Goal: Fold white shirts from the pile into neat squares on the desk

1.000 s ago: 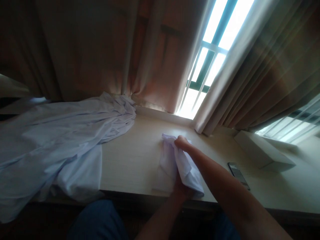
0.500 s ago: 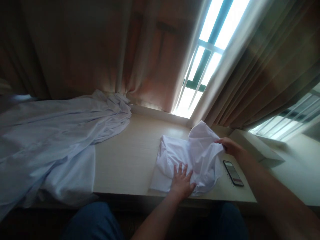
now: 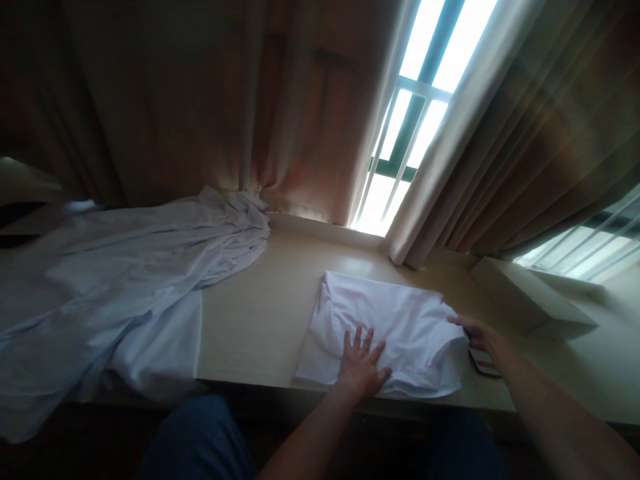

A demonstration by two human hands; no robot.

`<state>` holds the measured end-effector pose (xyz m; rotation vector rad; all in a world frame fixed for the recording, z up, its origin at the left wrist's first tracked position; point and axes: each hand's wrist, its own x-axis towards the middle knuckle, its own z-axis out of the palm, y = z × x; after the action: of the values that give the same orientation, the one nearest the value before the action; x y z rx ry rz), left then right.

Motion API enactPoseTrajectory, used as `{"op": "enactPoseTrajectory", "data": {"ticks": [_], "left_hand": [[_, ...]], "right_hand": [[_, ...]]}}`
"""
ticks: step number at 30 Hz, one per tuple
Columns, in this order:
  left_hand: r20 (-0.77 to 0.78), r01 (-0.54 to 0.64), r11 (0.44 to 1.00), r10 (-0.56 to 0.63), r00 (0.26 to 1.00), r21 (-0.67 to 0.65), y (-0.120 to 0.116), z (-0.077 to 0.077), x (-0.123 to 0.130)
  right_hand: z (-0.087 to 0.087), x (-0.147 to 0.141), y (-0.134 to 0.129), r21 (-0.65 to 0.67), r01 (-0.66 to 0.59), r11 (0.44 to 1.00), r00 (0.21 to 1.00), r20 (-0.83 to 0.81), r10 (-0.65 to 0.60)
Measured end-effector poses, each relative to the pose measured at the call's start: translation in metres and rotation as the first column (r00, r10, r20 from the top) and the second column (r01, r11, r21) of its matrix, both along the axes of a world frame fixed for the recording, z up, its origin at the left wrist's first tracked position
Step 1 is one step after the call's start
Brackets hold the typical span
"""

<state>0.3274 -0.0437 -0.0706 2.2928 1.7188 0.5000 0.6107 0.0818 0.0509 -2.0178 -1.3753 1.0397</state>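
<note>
A folded white cloth point(image 3: 395, 313) lies near the front edge of the pale table, in front of me and to the right. My left hand point(image 3: 361, 367) rests flat on its front part, fingers spread. At the cloth's right edge, my right hand point(image 3: 475, 331) pinches the fabric between thumb and fingers. Slight wrinkles run over the cloth, and its left side shows stacked layers. Just under my right hand a phone point(image 3: 484, 363) lies on the table, partly hidden by the hand and forearm.
A large heap of white fabric point(image 3: 150, 280) covers the table's left side and hangs over the front edge. Brown curtains point(image 3: 310, 133) and a barred window point(image 3: 400, 133) stand behind the table point(image 3: 250, 327). A pale box-like block point(image 3: 540, 300) sits at the right.
My right hand has come down and toward me, and the raised right part of the cloth now lies flatter. My left hand stays pressed on it. The phone is now mostly covered.
</note>
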Motion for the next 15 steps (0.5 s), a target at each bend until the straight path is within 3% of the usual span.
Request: {"op": "enactPoseTrajectory", "data": {"ticks": [3,7,10,12,15], "left_hand": [[0.008,0.004,1.000,-0.004,1.000,0.009,0.001,-0.001,0.001],[-0.001,0.000,1.000,0.000,1.000,0.022,0.001,-0.001,0.002],[0.011,-0.002,1.000,0.001,1.000,0.024,0.001,-0.001,0.002],[0.021,0.003,1.000,-0.003,1.000,0.023,0.000,0.000,0.001],[0.037,0.002,0.999,-0.004,0.999,0.043,-0.003,0.003,-0.002]], "right_hand": [[0.012,-0.003,0.015,-0.113,-0.021,0.993,0.975,-0.222,-0.004],[0.037,-0.041,0.033,-0.026,-0.137,0.990,0.976,-0.177,0.130],[0.055,-0.100,0.038,0.089,-0.345,0.934,0.925,0.202,0.323],[0.059,-0.150,0.039,0.062,-0.400,0.914,0.889,0.267,0.371],[0.053,-0.227,0.035,0.017,-0.457,0.889,0.836,0.349,0.423]]}}
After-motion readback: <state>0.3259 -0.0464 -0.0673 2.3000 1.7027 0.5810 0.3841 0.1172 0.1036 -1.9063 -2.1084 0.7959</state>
